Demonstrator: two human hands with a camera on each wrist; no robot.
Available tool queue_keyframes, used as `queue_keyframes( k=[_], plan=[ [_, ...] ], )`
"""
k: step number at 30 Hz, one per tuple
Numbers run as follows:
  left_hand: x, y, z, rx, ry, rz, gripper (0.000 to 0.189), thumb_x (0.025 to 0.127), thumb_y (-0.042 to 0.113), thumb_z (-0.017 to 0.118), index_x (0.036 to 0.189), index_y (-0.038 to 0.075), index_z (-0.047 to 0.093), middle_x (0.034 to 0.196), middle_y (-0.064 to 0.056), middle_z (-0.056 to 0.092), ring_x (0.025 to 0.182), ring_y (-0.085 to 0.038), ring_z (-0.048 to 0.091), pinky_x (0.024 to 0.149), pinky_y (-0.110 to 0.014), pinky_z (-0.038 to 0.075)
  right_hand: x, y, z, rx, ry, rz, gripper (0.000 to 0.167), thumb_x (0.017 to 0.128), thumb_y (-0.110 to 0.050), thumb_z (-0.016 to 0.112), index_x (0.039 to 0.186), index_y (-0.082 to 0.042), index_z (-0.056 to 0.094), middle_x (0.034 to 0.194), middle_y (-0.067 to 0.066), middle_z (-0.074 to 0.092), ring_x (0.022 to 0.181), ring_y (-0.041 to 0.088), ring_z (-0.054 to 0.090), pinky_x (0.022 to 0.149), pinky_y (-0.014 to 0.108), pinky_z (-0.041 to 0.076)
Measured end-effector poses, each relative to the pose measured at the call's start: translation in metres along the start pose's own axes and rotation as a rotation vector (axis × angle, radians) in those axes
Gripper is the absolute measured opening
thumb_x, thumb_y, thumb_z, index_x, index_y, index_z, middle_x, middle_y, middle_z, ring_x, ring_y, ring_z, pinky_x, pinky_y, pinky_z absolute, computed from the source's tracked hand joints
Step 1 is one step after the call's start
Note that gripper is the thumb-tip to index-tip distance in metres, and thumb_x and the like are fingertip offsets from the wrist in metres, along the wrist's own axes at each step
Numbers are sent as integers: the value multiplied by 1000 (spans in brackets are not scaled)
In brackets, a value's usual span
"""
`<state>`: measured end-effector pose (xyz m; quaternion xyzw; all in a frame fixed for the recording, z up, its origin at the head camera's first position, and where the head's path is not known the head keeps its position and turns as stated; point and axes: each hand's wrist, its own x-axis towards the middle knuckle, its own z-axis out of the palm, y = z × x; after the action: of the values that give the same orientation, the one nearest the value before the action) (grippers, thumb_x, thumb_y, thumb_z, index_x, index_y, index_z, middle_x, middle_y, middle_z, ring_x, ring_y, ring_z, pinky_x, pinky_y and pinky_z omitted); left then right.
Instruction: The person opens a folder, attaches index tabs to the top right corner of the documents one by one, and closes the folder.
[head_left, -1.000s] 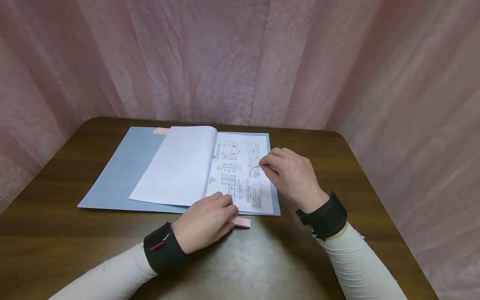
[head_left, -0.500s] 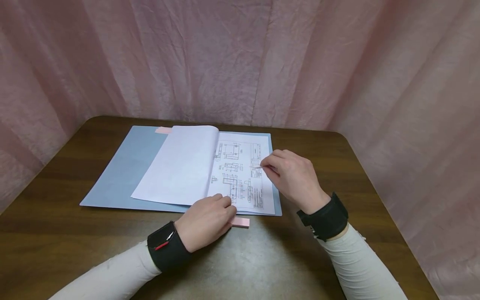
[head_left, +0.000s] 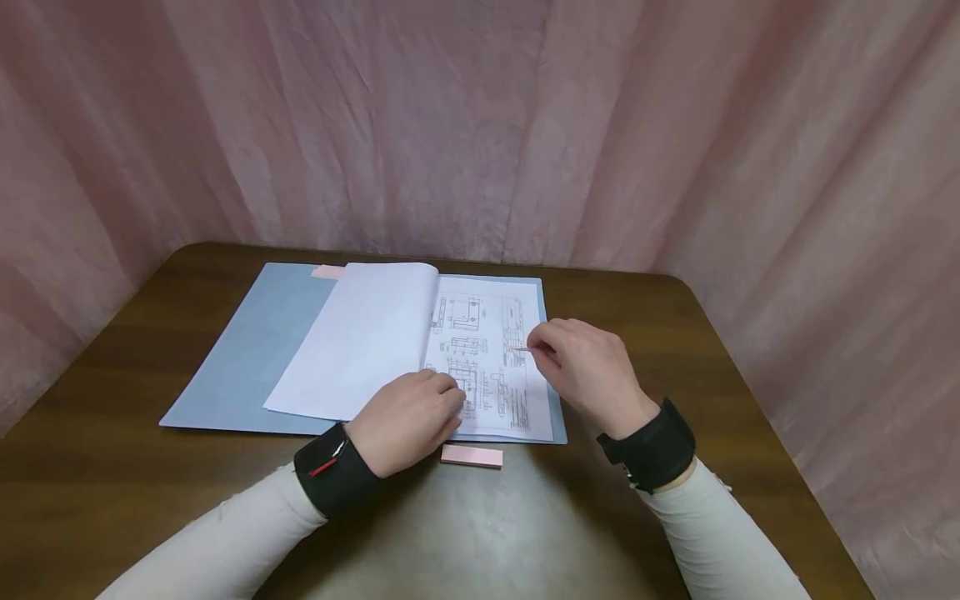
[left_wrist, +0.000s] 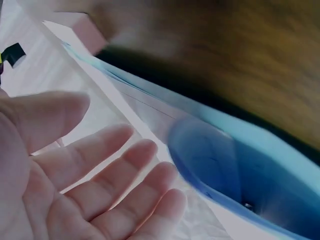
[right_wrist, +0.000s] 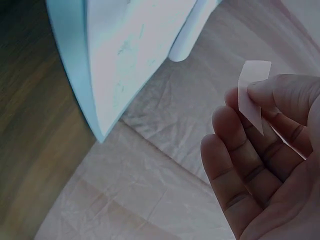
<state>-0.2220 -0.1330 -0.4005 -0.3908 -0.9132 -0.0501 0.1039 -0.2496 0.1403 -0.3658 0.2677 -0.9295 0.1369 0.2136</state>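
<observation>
Between thumb and fingers my right hand [head_left: 588,367] pinches a small pale pink sticky note [right_wrist: 254,90], over the right part of a page with technical drawings [head_left: 536,392]. My left hand [head_left: 408,421] hovers over the lower edge of that page, and its fingers are relaxed and hold nothing in the left wrist view. Just in front of the folder, a narrow pink pad of sticky notes [head_left: 472,456] lies on the table. The light blue folder [head_left: 225,367] is spread open, with a turned blank white sheet [head_left: 360,333] curving over to the left.
Another pink sticky note [head_left: 327,272] shows at the top edge by the turned sheet. The brown wooden table [head_left: 675,333] ends at a pink curtain [head_left: 450,125] behind and on both sides.
My left hand has let go of the pink pad and moved up onto the page's lower edge. The right hand keeps pinching its sticky note in nearly the same place.
</observation>
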Motion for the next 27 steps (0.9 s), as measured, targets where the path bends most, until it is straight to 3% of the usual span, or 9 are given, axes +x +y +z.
queue_keyframes(
  k=[4,10,27],
  plan=[
    [4,3,8,39,-27,3,33,94,24,90,119,4,79,115,-10,78,106,-27,72,102,-41,58,-10,13,1,-22,5,13,12,95,-11,89,103,-14,81,93,1,76,76,18,62,64,32,53],
    [10,9,8,70,-60,15,39,95,26,88,125,3,79,121,-11,78,109,-26,72,105,-41,56,-11,37,0,-52,40,10,12,95,-11,89,104,-13,81,94,3,77,76,20,62,63,35,53],
    [9,7,11,140,-75,45,39,96,30,87,127,8,80,126,-11,78,115,-28,74,106,-48,56,40,119,42,-258,53,-104,5,96,-8,86,101,-9,84,91,7,78,77,25,69,63,40,57]
  ],
)
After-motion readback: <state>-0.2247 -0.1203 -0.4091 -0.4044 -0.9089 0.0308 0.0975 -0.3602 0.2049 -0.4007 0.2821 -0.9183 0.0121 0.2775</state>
